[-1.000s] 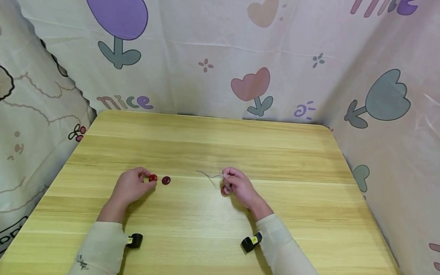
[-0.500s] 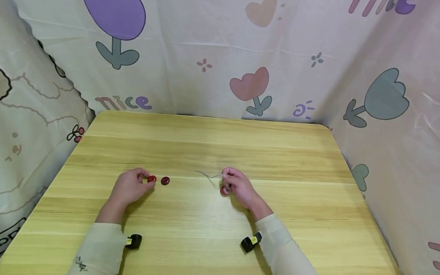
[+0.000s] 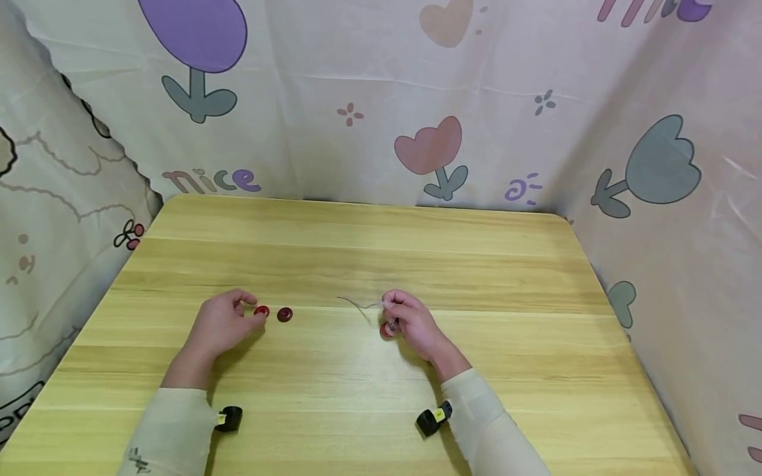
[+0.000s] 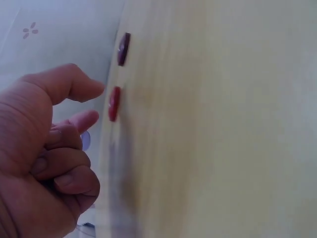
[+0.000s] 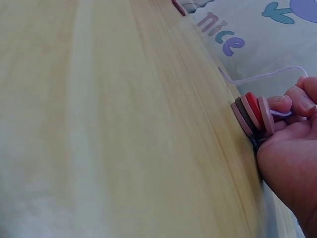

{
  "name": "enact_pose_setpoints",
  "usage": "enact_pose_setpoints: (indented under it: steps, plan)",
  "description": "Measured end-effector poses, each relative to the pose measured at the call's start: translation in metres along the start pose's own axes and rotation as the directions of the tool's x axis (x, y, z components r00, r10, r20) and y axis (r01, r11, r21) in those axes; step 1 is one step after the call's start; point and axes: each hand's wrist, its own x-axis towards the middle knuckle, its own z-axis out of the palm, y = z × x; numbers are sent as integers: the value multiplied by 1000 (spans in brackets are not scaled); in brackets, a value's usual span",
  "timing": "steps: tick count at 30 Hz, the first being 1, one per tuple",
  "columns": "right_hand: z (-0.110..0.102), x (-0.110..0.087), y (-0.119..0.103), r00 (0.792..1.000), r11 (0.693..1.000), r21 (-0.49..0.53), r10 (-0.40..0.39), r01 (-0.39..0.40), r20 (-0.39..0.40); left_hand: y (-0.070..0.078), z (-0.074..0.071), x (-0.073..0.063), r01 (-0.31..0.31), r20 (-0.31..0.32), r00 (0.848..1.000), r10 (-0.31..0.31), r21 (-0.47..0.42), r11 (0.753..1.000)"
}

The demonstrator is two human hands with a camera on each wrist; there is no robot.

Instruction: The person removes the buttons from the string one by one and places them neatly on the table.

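A bright red button (image 3: 262,311) lies on the wooden table at the left. My left hand (image 3: 223,324) hovers beside it, thumb and index finger spread; in the left wrist view a gap shows between the fingertips and the red button (image 4: 114,104), and the other fingers are curled. To its right lies a dark maroon button (image 3: 285,315). My right hand (image 3: 412,322) pinches a thin pale string (image 5: 262,77), whose free end points left. Below those fingers hangs a stack of several threaded buttons (image 5: 250,113), in pink, dark and red.
The wooden table (image 3: 357,251) meets a printed cloth backdrop (image 3: 321,86) at its back edge, with more cloth at both sides. A small black camera sits at each wrist, the left camera (image 3: 229,419) and the right camera (image 3: 433,420).
My left fingertips were at the red button, which now lies flat with the fingers apart from it. My right hand keeps its grip on the string. The whole head view has shifted slightly.
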Motion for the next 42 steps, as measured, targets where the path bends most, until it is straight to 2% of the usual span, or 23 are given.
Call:
enact_pose_setpoints:
  steps: [8, 15, 25, 34, 42]
  plan:
    - [0, 0, -1, 1000, 1000, -13, -1, 1, 0, 27, 0, 7, -69, 6, 998, 69, -19, 997]
    - [0, 1, -1, 1000, 1000, -20, -1, 2, 5, 51, 10, 16, -95, 26, 995, 97, -76, 993]
    - [0, 0, -2, 1000, 1000, 4, 2, -2, 7, 71, 19, 24, -116, 32, 992, 121, -136, 984]
    - [-1, 1, -1, 1000, 1000, 15, 4, -4, 8, 89, 25, 25, -196, 12, 980, 201, -152, 969]
    - [0, 1, 0, 1000, 1000, 5, 2, -2, 0, 105, 41, 23, -232, 47, 969, 242, -160, 960]
